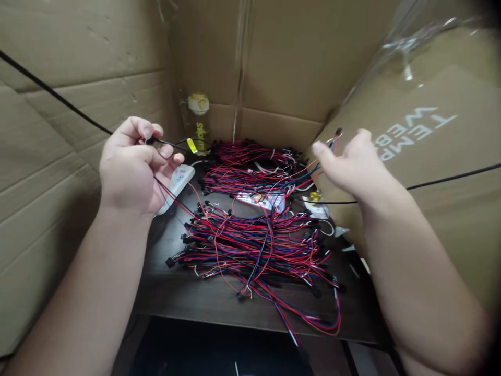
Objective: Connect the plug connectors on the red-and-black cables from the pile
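Note:
My left hand [131, 167] is raised on the left, its thumb and fingers pinched on a small black connector [150, 140]. Red and black wires [172, 196] run down from that hand towards the pile. Over on the right, my right hand [346, 162] is closed, and several thin wires [326, 154] with a dark end stick out past its thumb. Its fingertips are partly hidden behind the hand. Below and between both hands lies a large bundle of red, blue and black wire harnesses [250, 240] with black connectors. Two more bundles [246, 180] lie behind it.
Cardboard walls [285, 52] enclose the dark table [168, 282] at the back and sides. A clear bottle [200, 125] stands at the back left. A white flat object [180, 183] lies by my left hand. A black cable [58, 96] enters from the left, another [450, 177] from the right.

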Demonstrator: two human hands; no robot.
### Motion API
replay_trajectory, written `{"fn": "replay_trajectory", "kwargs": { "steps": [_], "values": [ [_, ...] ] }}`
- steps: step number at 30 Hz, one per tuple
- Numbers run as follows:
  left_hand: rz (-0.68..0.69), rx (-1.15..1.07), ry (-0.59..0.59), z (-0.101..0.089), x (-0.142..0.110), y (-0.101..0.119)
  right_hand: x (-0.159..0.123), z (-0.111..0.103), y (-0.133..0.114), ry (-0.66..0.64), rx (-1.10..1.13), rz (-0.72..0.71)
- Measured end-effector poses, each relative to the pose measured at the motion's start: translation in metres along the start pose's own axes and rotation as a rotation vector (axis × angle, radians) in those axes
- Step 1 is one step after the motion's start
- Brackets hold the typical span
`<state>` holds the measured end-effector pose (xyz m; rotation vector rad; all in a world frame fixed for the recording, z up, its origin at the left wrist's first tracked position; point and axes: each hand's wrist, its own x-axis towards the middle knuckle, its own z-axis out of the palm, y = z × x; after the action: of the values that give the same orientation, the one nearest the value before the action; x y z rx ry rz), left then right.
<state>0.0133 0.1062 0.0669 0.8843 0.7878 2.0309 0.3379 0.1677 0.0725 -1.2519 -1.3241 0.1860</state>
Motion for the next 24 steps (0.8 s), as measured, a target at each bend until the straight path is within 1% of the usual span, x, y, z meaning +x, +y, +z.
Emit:
{"fn": "replay_trajectory", "kwargs": {
  "steps": [1, 2, 3, 4, 5, 6, 7, 8, 9, 10, 11, 13, 18, 22, 24],
  "values": [
    [-0.018, -0.041, -0.005, -0.001, -0.001, 0.000, -0.020, 0.002, -0.003, -0.019, -0.166, -0.097],
    [-0.027, -0.078, -0.010, -0.001, -0.002, -0.001, -0.044, 0.004, -0.011, -0.066, -0.265, -0.213],
    [-0.030, -0.108, -0.017, 0.000, -0.003, -0.002, -0.069, 0.006, -0.021, -0.156, -0.319, -0.313],
    [-0.025, -0.127, -0.022, 0.001, -0.004, -0.003, -0.093, 0.009, -0.033, -0.283, -0.341, -0.383],
    [-0.020, -0.135, -0.025, 0.002, -0.004, -0.004, -0.116, 0.012, -0.044, -0.452, -0.346, -0.413],
    [-0.013, -0.137, -0.027, 0.003, -0.005, -0.005, -0.137, 0.017, -0.054, -0.617, -0.331, -0.402],
    [-0.011, -0.136, -0.031, 0.005, -0.005, -0.007, -0.153, 0.023, -0.060, -0.771, -0.366, -0.334],
    [-0.012, -0.139, -0.035, 0.006, -0.006, -0.008, -0.164, 0.029, -0.064, -0.881, -0.443, -0.277],
    [-0.011, -0.144, -0.040, 0.007, -0.007, -0.008, -0.172, 0.035, -0.064, -0.963, -0.501, -0.220],
    [-0.010, -0.151, -0.049, 0.009, -0.008, -0.009, -0.176, 0.041, -0.062, -1.016, -0.544, -0.171],
    [-0.009, -0.156, -0.060, 0.010, -0.010, -0.009, -0.177, 0.045, -0.058, -1.046, -0.563, -0.133],
    [0.003, -0.158, -0.083, 0.012, -0.012, -0.008, -0.176, 0.051, -0.048, -1.060, -0.507, -0.074],
    [0.064, -0.132, -0.113, 0.012, -0.016, -0.011, -0.174, 0.048, -0.030, -0.982, -0.196, 0.084],
    [0.077, -0.122, -0.074, 0.004, -0.013, -0.019, -0.170, 0.042, -0.027, -0.922, -0.082, 0.190],
    [0.109, -0.061, -0.039, -0.003, -0.010, -0.025, -0.168, 0.039, -0.028, -0.886, -0.016, 0.232]
  ]
}}
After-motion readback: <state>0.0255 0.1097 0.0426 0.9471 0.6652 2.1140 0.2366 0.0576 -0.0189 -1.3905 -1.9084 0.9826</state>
